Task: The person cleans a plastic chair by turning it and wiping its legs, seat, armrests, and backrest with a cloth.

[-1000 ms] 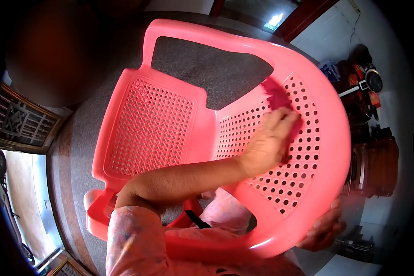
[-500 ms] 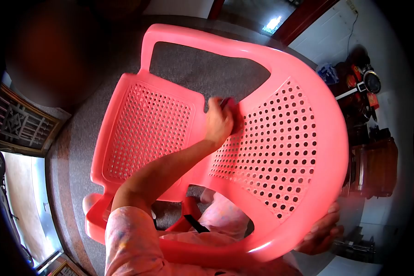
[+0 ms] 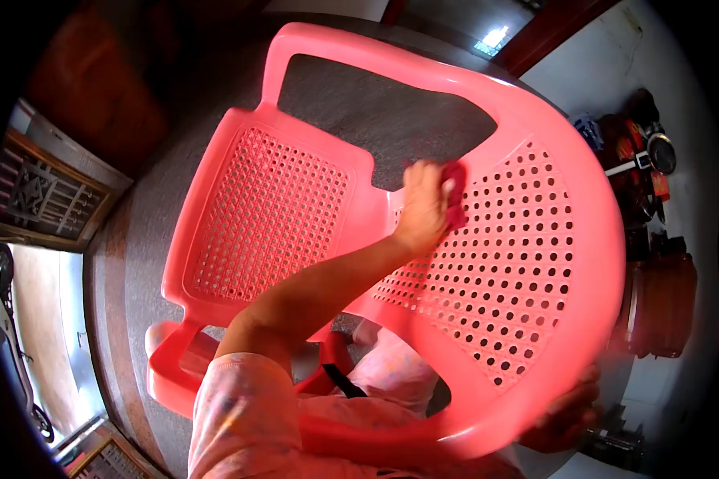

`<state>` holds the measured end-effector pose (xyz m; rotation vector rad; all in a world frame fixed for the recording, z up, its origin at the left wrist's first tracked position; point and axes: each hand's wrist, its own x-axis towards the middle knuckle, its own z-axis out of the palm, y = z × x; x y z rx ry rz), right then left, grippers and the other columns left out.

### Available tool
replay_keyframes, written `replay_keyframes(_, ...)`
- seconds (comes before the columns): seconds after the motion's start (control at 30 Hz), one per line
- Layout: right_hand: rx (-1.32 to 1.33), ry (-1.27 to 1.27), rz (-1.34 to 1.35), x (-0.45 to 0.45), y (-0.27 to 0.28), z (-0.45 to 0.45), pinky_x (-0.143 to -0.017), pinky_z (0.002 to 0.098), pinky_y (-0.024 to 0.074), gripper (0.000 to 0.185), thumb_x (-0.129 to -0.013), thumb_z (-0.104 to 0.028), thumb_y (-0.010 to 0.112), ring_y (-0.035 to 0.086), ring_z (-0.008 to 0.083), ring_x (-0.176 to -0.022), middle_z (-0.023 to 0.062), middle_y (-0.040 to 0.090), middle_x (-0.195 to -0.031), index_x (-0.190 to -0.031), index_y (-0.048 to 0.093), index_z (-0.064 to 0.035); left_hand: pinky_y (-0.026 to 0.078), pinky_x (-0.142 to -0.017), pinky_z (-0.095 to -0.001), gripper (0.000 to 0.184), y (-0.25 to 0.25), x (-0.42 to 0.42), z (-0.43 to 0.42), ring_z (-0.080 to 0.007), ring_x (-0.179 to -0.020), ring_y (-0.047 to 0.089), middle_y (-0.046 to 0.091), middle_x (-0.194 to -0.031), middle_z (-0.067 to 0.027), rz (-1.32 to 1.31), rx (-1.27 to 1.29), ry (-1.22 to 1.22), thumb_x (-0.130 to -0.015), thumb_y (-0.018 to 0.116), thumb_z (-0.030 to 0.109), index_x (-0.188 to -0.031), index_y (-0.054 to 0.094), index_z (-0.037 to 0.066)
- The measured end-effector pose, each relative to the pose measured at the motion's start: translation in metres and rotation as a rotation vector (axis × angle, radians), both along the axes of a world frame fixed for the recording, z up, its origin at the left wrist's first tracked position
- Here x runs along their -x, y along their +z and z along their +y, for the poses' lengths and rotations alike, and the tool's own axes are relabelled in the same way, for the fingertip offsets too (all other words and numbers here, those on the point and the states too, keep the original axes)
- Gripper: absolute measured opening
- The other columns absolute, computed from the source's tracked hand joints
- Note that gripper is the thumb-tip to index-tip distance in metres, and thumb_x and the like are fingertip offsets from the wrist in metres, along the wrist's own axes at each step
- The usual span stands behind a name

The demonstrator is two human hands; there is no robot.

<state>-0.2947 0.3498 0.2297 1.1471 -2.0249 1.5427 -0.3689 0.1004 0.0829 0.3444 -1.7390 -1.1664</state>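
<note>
A pink plastic armchair (image 3: 487, 112) with a perforated seat and backrest fills the middle of the head view, tilted across my lap. My left hand (image 3: 425, 206) presses a dark red cloth (image 3: 455, 195) against the lower backrest, close to where it meets the seat; part of the cloth is hidden under the fingers. At the lower right, my right hand (image 3: 571, 411) grips the outer rim of the backrest from behind. It is in shadow and somewhat blurred, its fingers partly hidden by the rim.
Grey floor (image 3: 136, 263) lies under and around the chair. To the right, a brown wooden cabinet (image 3: 659, 307) and a pile of dark and red items (image 3: 635, 160) stand by the wall. A metal lattice gate (image 3: 44, 195) and a bright doorway are at the left.
My left hand and the cloth have moved right and slightly up along the backrest. The chair appears shifted a little right and up in view; my right hand stays at the rim.
</note>
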Motion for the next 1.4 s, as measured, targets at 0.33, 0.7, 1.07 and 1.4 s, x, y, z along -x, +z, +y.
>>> replay_keyframes(0.33,0.146,-0.121,0.088,0.006,-0.002,-0.014,-0.069,0.018,0.031,0.017,-0.09,-0.027,0.025,0.036,0.0025,-0.061,-0.006,0.035,-0.069,-0.082,0.037,-0.0195,0.04,-0.073,-0.0465,0.019,-0.067,-0.014,0.003,-0.0402,-0.085,0.051,0.056,-0.087,-0.0214,-0.478,-0.541,0.156,-0.085,0.045,0.014,-0.096,0.05,-0.001)
replay_keyframes(0.7,0.245,0.116,0.056,0.006,0.0,-0.025,-0.076,0.0268,0.0296,0.015,-0.087,-0.023,0.029,0.04,0.0077,-0.069,-0.0044,0.041,-0.065,-0.089,0.042,-0.0156,0.037,-0.079,-0.0412,0.023,0.085,0.027,0.011,-0.0346,-0.087,0.043,0.043,-0.098,-0.0194,0.209,0.095,-0.099,-0.078,0.052,0.004,-0.1,0.047,0.0)
replay_keyframes(1.07,0.336,0.213,-0.016,0.001,0.007,-0.047,-0.084,0.0359,0.0274,0.022,-0.084,-0.018,0.031,0.042,0.0117,-0.076,-0.0038,0.048,-0.06,-0.096,0.047,-0.0121,0.044,-0.07,-0.0484,0.018,-0.098,-0.021,-0.002,-0.0411,-0.082,0.052,0.052,-0.096,-0.0201,-0.682,-0.126,0.244,-0.082,0.048,0.014,-0.095,0.045,0.003)
replay_keyframes(1.4,0.577,0.504,0.115,0.017,0.003,-0.048,-0.083,0.0361,0.0283,0.024,-0.087,-0.016,0.029,0.041,0.0088,-0.06,-0.0057,0.044,-0.044,-0.094,0.047,-0.0021,0.045,-0.06,-0.042,0.013,0.086,-0.076,0.053,-0.0352,-0.065,0.054,0.055,-0.074,-0.0212,-0.554,-0.702,-0.489,-0.084,0.045,0.01,-0.083,0.045,-0.002)
